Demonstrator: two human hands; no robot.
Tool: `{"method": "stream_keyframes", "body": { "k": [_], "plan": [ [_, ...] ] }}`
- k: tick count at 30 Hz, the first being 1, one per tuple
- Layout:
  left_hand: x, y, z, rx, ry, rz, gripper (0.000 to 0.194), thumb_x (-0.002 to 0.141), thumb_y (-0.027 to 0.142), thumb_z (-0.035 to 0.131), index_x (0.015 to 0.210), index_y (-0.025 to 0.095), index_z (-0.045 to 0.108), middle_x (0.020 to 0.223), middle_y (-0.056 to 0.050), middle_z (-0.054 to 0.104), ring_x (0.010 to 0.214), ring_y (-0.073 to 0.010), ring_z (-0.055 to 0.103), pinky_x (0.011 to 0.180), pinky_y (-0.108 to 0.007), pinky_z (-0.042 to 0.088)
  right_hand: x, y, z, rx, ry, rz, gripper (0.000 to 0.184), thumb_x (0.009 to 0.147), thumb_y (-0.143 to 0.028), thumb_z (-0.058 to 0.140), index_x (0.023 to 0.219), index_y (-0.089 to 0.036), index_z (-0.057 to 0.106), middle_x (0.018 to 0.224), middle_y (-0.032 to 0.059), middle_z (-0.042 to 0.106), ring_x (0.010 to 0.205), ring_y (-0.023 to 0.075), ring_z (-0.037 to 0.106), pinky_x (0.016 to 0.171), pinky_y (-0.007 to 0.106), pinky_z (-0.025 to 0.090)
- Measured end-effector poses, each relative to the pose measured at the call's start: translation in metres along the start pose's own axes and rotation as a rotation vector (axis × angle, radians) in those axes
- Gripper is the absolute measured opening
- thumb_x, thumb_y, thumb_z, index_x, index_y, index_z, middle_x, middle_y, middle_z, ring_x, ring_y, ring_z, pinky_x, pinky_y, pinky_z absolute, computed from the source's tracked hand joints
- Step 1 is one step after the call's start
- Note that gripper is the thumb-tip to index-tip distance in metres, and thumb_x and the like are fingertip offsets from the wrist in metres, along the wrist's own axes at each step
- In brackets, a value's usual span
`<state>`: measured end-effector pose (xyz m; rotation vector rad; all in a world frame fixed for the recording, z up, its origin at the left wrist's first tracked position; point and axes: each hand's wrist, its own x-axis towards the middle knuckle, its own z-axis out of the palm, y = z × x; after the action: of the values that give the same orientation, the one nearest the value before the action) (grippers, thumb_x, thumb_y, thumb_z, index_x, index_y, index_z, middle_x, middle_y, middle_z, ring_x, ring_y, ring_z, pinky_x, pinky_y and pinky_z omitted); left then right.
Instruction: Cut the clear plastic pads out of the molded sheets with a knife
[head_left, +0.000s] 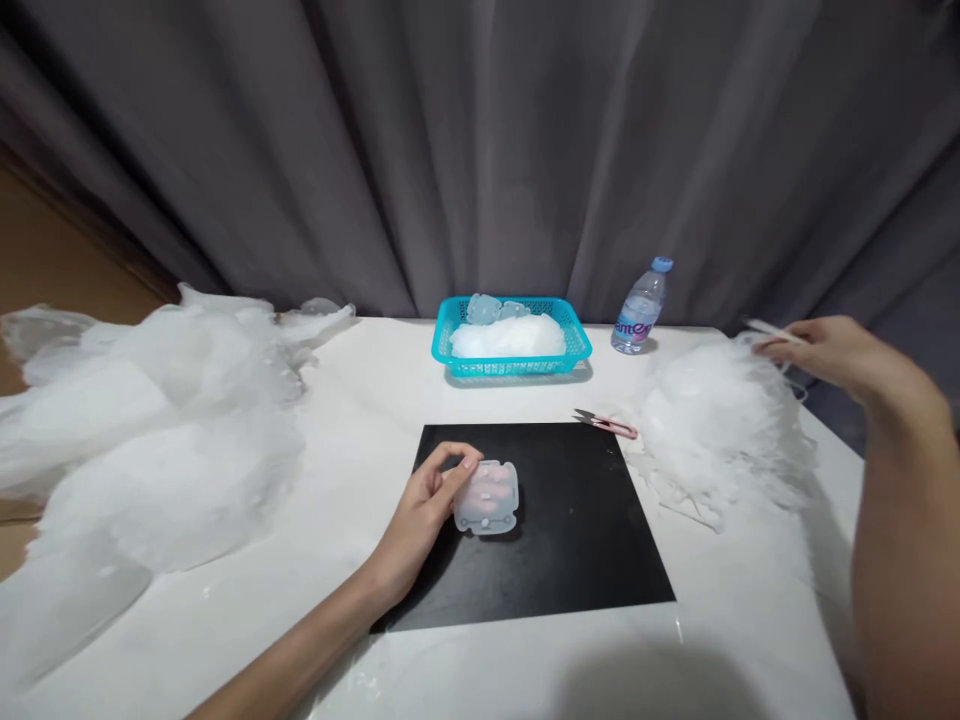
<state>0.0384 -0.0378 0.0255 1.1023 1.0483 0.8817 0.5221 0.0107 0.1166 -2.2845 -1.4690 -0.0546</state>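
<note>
My left hand (pixel 429 512) pinches a small square of translucent plastic (pixel 487 498) with notched edges and small raised spots. It is over the black mat (pixel 577 540), and pinkish fingers show through it from behind. At the right, my right hand (pixel 836 350) has its fingers closed on a thin white strip (pixel 776 333), partly blurred. That hand is at the upper edge of a heap of fluffy white, film-like material (pixel 720 425). Pink-handled thread snips (pixel 609 424) lie between the mat's top edge and this heap.
A turquoise basket (pixel 511 367) at the back holds white fluffy material (pixel 510 337) and translucent pieces (pixel 484 308). To its right stands a water bottle (pixel 640 308). A large white pile (pixel 172 430) covers the table's left side. Grey curtain (pixel 480 150) hangs behind.
</note>
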Motion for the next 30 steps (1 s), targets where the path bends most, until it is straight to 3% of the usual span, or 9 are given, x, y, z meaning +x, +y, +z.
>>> {"method": "stream_keyframes", "body": {
  "k": [2,5,9,14,18,20,24,27,30],
  "plan": [
    [0.001,0.0,-0.002,0.012,0.017,-0.02,0.034,0.092,0.055,0.067,0.103,0.024,0.058,0.077,0.003,0.061,0.065,-0.0142,0.057,0.059,-0.023,0.044,0.007,0.006,0.006,-0.013,-0.058,0.057,0.018,0.078,-0.035,0.08,0.076,-0.017,0.078,0.075,0.0134,0.074,0.066,0.0221,0.063,0.064,0.036,0.044],
    [0.005,0.001,-0.007,0.073,0.068,-0.043,0.037,0.09,0.055,0.07,0.111,0.026,0.059,0.082,0.002,0.066,0.072,-0.0162,0.063,0.064,-0.024,0.047,0.011,0.005,0.004,-0.019,-0.009,0.062,0.029,0.079,-0.037,0.079,0.098,-0.016,0.076,0.093,0.0188,0.074,0.083,0.0273,0.06,0.074,0.04,0.043],
    [0.024,0.013,-0.016,0.242,0.087,0.084,0.046,0.088,0.056,0.071,0.117,0.023,0.058,0.083,-0.001,0.069,0.071,-0.0181,0.065,0.06,-0.024,0.044,0.011,0.0,-0.004,0.057,-0.086,-0.028,0.019,0.088,-0.031,0.068,0.098,-0.018,0.076,0.093,0.0156,0.075,0.086,0.0262,0.061,0.078,0.037,0.042],
    [0.089,0.055,-0.024,0.433,0.259,0.353,0.045,0.084,0.056,0.066,0.11,0.02,0.057,0.086,-0.004,0.069,0.077,-0.0208,0.066,0.067,-0.029,0.049,0.01,-0.012,-0.001,0.113,-0.218,-0.116,0.024,0.092,-0.036,0.061,0.081,-0.02,0.076,0.083,0.0092,0.076,0.077,0.0248,0.066,0.072,0.033,0.044],
    [0.153,0.089,-0.024,0.563,0.355,0.485,0.037,0.086,0.047,0.058,0.109,0.02,0.054,0.1,-0.009,0.068,0.092,-0.0252,0.067,0.081,-0.036,0.052,0.008,-0.025,0.006,0.096,-0.187,-0.162,0.025,0.089,-0.037,0.063,0.073,-0.022,0.074,0.074,0.0077,0.074,0.074,0.0264,0.065,0.071,0.033,0.044],
    [0.171,0.094,-0.026,0.678,0.381,0.529,0.035,0.082,0.043,0.063,0.107,0.019,0.057,0.107,-0.013,0.067,0.102,-0.0309,0.065,0.092,-0.044,0.05,0.006,-0.03,0.006,0.097,-0.141,-0.198,0.026,0.09,-0.038,0.06,0.076,-0.022,0.075,0.071,0.0064,0.071,0.073,0.0255,0.064,0.071,0.033,0.043],
    [0.161,0.077,-0.04,0.882,0.492,0.631,0.028,0.087,0.038,0.055,0.107,0.019,0.06,0.121,-0.019,0.061,0.123,-0.0398,0.054,0.11,-0.058,0.034,0.002,-0.048,0.004,0.106,0.026,-0.224,0.034,0.095,-0.043,0.052,0.09,-0.02,0.076,0.081,0.0108,0.069,0.08,0.027,0.063,0.071,0.033,0.041],
    [0.128,0.049,-0.061,0.98,0.559,0.703,0.031,0.091,0.04,0.047,0.109,0.019,0.06,0.116,-0.017,0.061,0.117,-0.038,0.056,0.107,-0.058,0.038,-0.005,-0.077,0.016,0.138,0.117,-0.296,0.034,0.098,-0.04,0.049,0.096,-0.019,0.075,0.088,0.0115,0.066,0.085,0.0269,0.061,0.075,0.034,0.042],
    [0.098,0.016,-0.092,1.045,0.575,0.756,0.029,0.088,0.043,0.052,0.103,0.021,0.064,0.107,-0.012,0.066,0.105,-0.0351,0.063,0.096,-0.053,0.047,-0.023,-0.122,0.048,0.17,0.157,-0.42,0.022,0.095,-0.023,0.053,0.099,-0.019,0.074,0.097,0.0109,0.067,0.096,0.0268,0.061,0.086,0.034,0.044]
  ]
}}
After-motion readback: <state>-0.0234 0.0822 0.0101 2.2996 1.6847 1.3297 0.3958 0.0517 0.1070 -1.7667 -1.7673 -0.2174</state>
